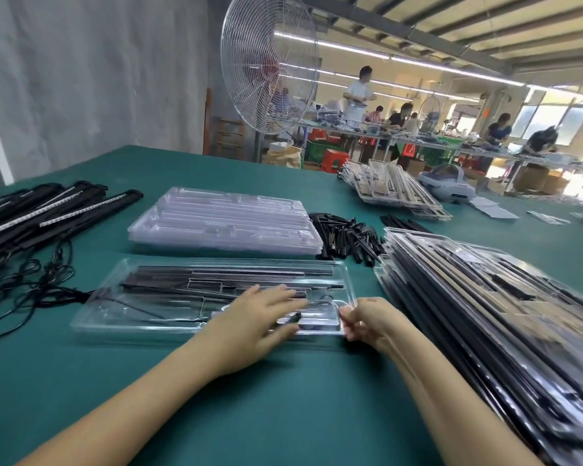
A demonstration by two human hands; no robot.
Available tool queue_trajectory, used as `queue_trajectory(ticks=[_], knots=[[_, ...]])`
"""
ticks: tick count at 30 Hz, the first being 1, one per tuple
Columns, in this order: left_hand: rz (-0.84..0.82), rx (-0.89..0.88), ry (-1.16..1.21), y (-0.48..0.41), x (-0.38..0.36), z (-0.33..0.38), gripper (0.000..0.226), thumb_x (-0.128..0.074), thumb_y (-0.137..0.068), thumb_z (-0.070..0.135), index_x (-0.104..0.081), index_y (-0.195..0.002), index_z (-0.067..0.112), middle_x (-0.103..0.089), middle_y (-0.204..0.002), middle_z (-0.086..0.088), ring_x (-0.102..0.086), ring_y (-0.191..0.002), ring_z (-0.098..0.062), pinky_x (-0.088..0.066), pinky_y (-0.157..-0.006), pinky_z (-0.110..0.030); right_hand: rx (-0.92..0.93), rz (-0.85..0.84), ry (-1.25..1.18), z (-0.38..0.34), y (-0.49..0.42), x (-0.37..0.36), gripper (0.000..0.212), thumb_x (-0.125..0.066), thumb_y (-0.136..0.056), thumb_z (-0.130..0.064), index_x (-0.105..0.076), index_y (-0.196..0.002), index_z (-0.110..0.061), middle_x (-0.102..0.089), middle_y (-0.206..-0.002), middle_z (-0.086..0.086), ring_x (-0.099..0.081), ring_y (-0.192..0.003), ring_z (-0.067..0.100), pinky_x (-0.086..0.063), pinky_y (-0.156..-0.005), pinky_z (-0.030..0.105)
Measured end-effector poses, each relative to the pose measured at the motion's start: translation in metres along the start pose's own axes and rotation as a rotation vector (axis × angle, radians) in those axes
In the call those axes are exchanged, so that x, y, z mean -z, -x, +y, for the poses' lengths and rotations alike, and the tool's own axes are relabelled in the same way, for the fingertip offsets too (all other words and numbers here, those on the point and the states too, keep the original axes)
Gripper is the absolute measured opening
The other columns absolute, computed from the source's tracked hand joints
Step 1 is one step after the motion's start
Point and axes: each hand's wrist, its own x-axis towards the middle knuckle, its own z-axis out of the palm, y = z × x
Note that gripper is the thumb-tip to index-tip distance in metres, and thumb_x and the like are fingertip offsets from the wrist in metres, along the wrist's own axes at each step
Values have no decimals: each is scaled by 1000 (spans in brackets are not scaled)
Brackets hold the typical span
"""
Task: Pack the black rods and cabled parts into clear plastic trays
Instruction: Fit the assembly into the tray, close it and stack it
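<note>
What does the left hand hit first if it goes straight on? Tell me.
Sliding across the clear tray it rests on, the left hand probably meets that tray's far right rim first, then the pile of short black parts.

Clear tray (115,314) flat at near centre, long black rods (216,274) laid lengthwise inside, stack of empty trays (223,223) just beyond, heap of short black rods (347,237) to its right, cabled parts (48,210) far left, stack of filled trays (485,297) at right.
</note>
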Motion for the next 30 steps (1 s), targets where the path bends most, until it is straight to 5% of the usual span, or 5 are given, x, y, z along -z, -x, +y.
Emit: queue_trajectory(ticks=[3,5,8,11,30], knots=[[314,398,485,3,34,1,45,-47,-97,37,-70,-72,9,-68,-74,-2,-62,-70,-9,-46,-63,-27,9,17,-48,-1,-2,2,24,-50,-90,9,-50,-68,0,-44,-59,11,-36,-48,18,-36,-33,19],[35,751,1013,12,50,-4,61,-39,-98,47,-69,-65,5,-69,-65,-12,-66,-54,-20,-44,-38,-23,14,15,-92,-2,-3,4,26,-50,-90,8,-49,-66,-1,-43,-58,10,-33,-44,14,-34,-33,18],[-357,905,1553,34,42,3,75,-40,-81,65,-51,-117,0,-68,-100,-27,-70,-85,-35,-57,-50,-33,52,-30,-179,-4,-5,11,30,-47,-90,8,-47,-62,-3,-42,-49,6,-30,-31,7,-32,-33,15],[246,999,1924,34,16,11,50,-56,-85,44,-37,-124,20,-63,-109,-25,-67,-94,-36,-58,-72,-41,63,-82,-225,-5,-6,16,27,-47,-90,9,-48,-66,-2,-43,-40,-1,-28,-27,3,-32,-33,15],[677,1049,1982,-24,3,11,19,-53,-90,-2,-54,-73,6,-59,-44,-3,-61,-42,-13,-52,-50,-24,-73,-134,-1084,8,37,-62,21,-62,-87,-30,-55,-88,-11,-59,-84,7,-57,-79,20,-46,-68,30]])
